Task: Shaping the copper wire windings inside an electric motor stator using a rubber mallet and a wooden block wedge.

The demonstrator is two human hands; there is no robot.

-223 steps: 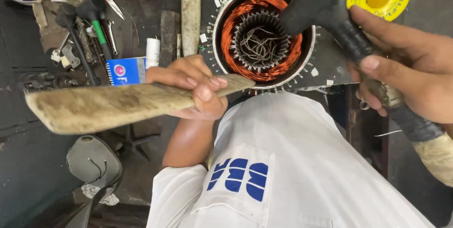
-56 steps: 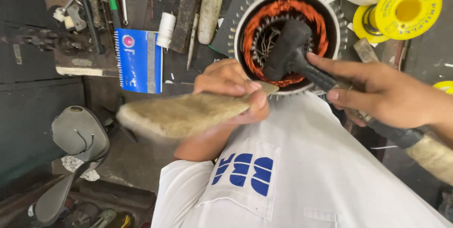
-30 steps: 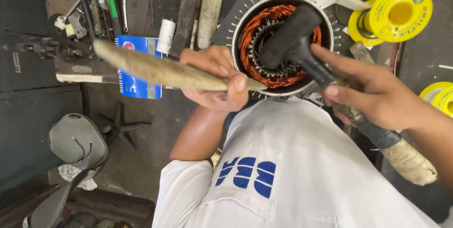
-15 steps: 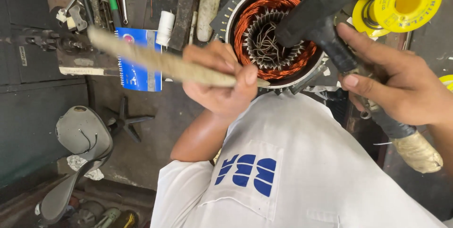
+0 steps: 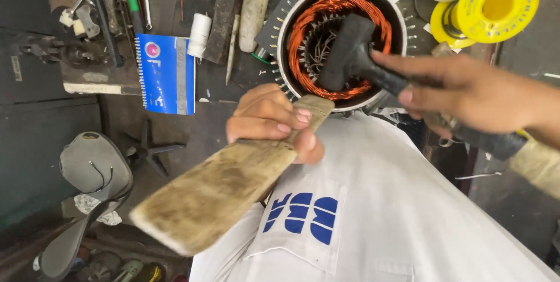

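The right hand is gripping the black mallet, now lowered onto the copper winding inside the stator. The left hand is clasping a wooden stick (its tip touching the rim), tilted lower than before.

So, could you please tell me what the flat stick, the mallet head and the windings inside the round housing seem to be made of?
Flat stick: likely bare wood, pale, grainy, worn and grimy. Mallet head: probably black rubber, matte and smooth, though plastic is possible. Windings: apparently enamelled copper wire, shiny orange strands bundled in a ring.
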